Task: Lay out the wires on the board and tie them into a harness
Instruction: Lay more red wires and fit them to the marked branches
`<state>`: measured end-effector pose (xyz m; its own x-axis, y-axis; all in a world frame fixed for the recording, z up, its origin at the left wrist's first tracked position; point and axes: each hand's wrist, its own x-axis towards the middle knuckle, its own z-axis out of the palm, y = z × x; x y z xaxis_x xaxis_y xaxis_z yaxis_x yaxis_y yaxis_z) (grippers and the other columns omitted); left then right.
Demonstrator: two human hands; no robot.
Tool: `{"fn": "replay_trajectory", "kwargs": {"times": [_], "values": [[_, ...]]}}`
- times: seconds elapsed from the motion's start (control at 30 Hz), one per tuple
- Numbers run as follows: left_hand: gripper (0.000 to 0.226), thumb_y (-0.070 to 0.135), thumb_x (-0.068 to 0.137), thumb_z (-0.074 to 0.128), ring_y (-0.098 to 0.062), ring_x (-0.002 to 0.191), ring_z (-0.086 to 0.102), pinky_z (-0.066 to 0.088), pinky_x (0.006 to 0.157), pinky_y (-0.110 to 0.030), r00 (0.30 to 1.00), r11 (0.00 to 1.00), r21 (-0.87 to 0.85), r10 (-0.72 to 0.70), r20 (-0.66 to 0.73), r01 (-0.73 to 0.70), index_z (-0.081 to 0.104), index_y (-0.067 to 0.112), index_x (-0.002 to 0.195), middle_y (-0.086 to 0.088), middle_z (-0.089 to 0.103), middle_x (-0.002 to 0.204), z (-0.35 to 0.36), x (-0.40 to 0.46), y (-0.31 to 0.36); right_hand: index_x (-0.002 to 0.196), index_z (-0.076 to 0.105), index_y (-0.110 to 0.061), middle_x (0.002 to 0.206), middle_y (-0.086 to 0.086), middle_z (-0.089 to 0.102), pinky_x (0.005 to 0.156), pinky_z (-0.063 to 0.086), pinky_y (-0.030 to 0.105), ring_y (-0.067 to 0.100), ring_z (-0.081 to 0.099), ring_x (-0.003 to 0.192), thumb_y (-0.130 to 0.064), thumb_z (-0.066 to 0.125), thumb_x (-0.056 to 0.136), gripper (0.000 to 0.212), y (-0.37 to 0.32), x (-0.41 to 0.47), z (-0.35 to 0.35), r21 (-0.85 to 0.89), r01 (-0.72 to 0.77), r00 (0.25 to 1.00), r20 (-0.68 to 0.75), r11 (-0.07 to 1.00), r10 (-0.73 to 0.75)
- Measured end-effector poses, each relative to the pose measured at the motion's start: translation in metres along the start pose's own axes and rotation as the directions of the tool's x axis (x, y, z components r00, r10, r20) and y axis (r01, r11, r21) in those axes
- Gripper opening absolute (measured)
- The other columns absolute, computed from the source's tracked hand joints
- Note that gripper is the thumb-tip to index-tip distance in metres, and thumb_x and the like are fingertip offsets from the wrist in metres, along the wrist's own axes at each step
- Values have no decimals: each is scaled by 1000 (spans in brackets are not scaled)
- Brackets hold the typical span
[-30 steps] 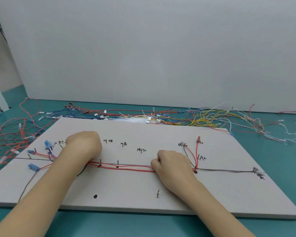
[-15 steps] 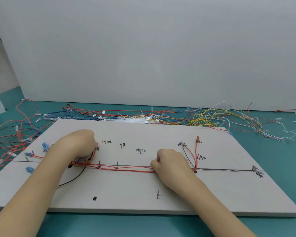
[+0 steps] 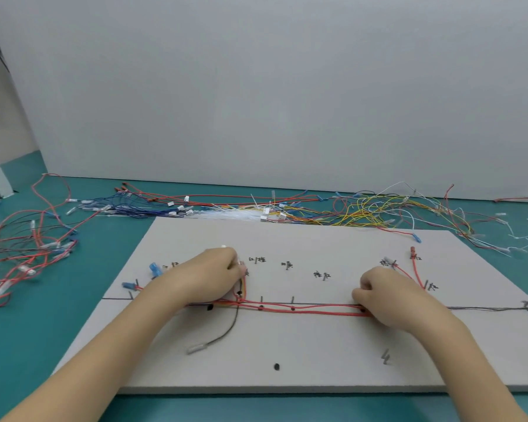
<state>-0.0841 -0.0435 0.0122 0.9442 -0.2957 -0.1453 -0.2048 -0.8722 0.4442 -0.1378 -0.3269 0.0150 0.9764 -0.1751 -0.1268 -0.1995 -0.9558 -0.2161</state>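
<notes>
Since half a second earlier, our left hand [image 3: 209, 277] had slid rightward along the board [image 3: 317, 354] and pulled the red wires [image 3: 302, 309] up into a bend at the nail just right of it, and a black wire [image 3: 230, 325] that had looped out below the run now trailed down to a pale plug [image 3: 197, 348] lying loose on the board. Our left hand was curled, fingers pinched on the wire ends above that bend, though the wires inside the fist were hidden. Our right hand [image 3: 387, 295] had hardly shifted; it was curled too, pressing and pinching the red wires against the board at the right end of the straight run. Between the hands, the red wires lay stretched along the drawn line, past two upright nails and their black dots. Right of our right hand, a grey wire [image 3: 485, 308] ran on toward the board's right edge, and two red branches climbed to labelled nails. Loose wires [image 3: 363, 208] were heaped behind the board and to its left. We judged the laying-out unfinished and no ties yet on. If the left hand tugged too hard, the wires could jump their nails; if the right hand eased, the run would slacken, and the loose black wire could be left out.
</notes>
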Motion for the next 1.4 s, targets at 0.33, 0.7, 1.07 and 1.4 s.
{"fn": "replay_trajectory", "kwargs": {"times": [0.33,0.7,1.07,1.4], "values": [[40,60,92,45,-24,92,46,42,80,-36,988,952,284,-83,-132,118,45,22,80,-3,56,93,-12,2,-2,82,45,-18,97,6,61,69,34,31,26,53,88,-51,33,97,38,-49,8,10,-119,57,989,-127,991,-72],[36,36,102,42,-13,62,38,28,55,-28,999,984,175,-29,42,22,39,19,70,1,45,71,-15,14,-19,61,41,-17,62,-2,43,54,27,28,28,46,68,-29,50,89,32,-37,20,16,-95,74,957,-275,993,-97],[35,33,103,38,-19,69,40,28,64,-34,990,986,144,102,-100,-87,35,21,70,4,45,71,5,12,-12,57,38,-13,58,2,44,50,27,28,30,46,66,-28,56,86,38,-13,16,13,-1,43,964,-263,999,-42],[30,37,100,45,-10,60,45,36,60,-29,980,969,-196,116,-164,-147,57,20,78,2,56,72,-3,19,-11,59,37,-14,60,4,46,51,29,27,29,46,64,-29,53,89,37,-5,18,9,3,22,975,-223,1000,-21]]}}
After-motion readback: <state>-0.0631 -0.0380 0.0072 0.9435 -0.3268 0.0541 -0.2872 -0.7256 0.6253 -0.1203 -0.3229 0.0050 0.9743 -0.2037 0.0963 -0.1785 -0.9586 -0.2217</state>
